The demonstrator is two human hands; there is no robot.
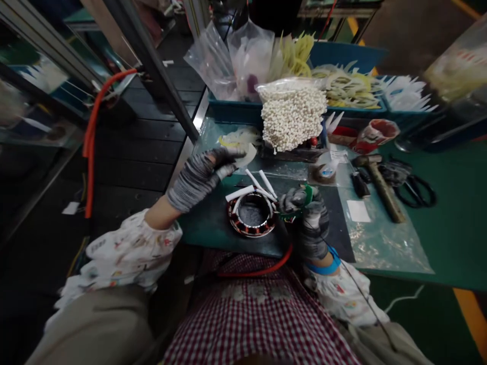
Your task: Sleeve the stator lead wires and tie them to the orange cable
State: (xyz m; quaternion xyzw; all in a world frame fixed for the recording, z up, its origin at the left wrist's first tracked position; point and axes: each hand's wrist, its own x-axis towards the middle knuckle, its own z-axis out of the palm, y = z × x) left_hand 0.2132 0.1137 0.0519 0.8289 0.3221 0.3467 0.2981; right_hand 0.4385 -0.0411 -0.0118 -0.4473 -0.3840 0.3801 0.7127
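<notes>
A round motor stator (251, 217) with copper windings lies on a dark mat near the table's front edge, with white sleeve tubes (262, 185) sticking out of it. My left hand (207, 170), in a grey knit glove, reaches away to the back left and pinches a thin white sheet (243, 152) from a small pile. My right hand (306, 213), also gloved, rests at the stator's right rim with its fingers closed on a small green tool (307, 195).
A bag of small white parts (292, 114) stands behind the mat. Blue bins (342, 56) hold yellow and white strips. A hammer (380, 182), scissors (416, 190), a tape roll (323, 172) and a red hose (91, 137) lie around.
</notes>
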